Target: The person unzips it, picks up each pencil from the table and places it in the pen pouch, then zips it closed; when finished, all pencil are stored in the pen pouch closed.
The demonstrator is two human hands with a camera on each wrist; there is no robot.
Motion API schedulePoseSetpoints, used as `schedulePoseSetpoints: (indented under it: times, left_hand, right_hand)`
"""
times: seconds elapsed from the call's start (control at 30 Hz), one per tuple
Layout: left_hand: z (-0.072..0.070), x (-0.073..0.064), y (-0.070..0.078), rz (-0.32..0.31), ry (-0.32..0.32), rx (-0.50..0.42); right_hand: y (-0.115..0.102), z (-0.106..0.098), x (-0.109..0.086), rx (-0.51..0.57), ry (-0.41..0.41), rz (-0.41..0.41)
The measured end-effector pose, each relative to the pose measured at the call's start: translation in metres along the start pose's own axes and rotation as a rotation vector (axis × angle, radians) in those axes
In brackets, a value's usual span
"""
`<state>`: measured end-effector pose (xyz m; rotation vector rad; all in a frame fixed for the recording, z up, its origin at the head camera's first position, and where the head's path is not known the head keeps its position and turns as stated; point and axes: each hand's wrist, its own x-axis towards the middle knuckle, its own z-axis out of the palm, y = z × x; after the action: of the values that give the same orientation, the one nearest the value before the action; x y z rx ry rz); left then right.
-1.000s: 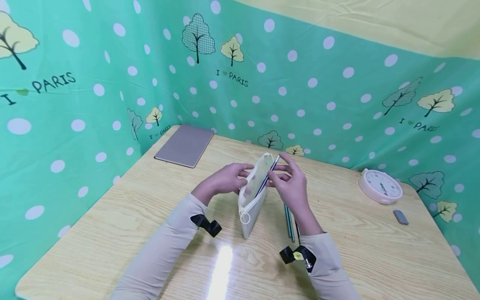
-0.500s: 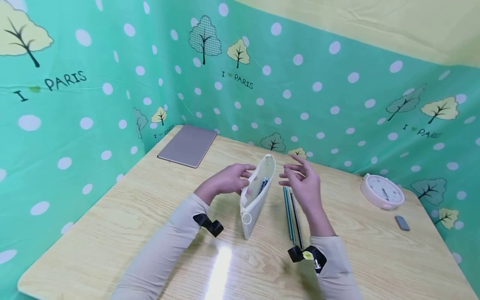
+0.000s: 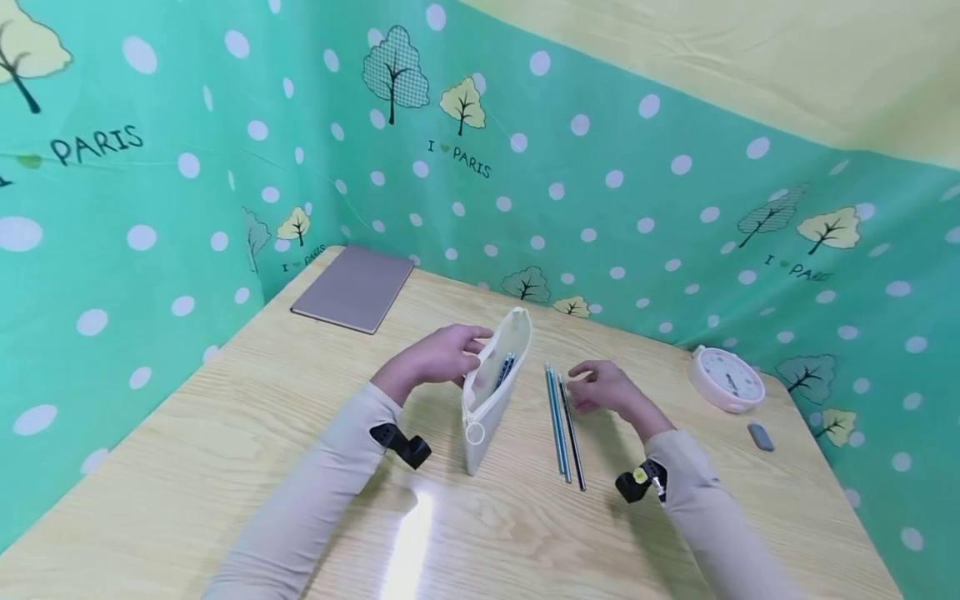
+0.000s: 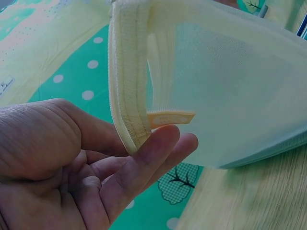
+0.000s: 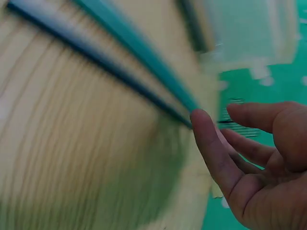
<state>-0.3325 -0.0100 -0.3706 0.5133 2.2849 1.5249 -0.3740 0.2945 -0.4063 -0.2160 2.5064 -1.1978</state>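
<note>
My left hand (image 3: 438, 354) pinches the zip edge of a pale, see-through pencil pouch (image 3: 480, 429), which stands upright with its mouth agape. In the left wrist view, thumb and fingers hold that edge beside a small orange tag (image 4: 170, 118). Dark patterned pencils (image 3: 505, 371) lean inside the pouch. To its right, teal pencils (image 3: 557, 421) and a dark pencil (image 3: 573, 442) lie side by side on the table. My right hand (image 3: 603, 387) is just right of their far ends, fingers loosely bent and holding nothing; whether a fingertip touches a pencil, I cannot tell.
A grey notebook (image 3: 354, 289) lies at the back left of the wooden table (image 3: 480, 550). On the right are a round pink clock (image 3: 726, 380) and a grey eraser (image 3: 761, 437). A green dotted curtain (image 3: 450, 225) borders the table behind.
My right hand has let go of a dark pencil inside the pouch, then moved right and down to the pencils on the table. My left hand keeps its hold on the pouch.
</note>
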Motion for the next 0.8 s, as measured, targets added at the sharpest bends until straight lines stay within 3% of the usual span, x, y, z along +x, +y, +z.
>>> schedulePoseSetpoints:
  times: [0.13, 0.5, 0.8]
  left_hand:
    - [-0.003, -0.004, -0.001, -0.008, -0.004, -0.005]
    - [-0.002, -0.004, 0.003, -0.013, -0.007, 0.022]
    - [0.0, -0.004, 0.003, -0.012, -0.004, 0.038]
  right_hand:
    - [0.006, 0.007, 0.01, -0.132, -0.036, 0.067]
    - [0.003, 0.021, 0.017, -0.252, 0.061, 0.089]
    - [0.001, 0.02, 0.016, -0.225, 0.074, 0.121]
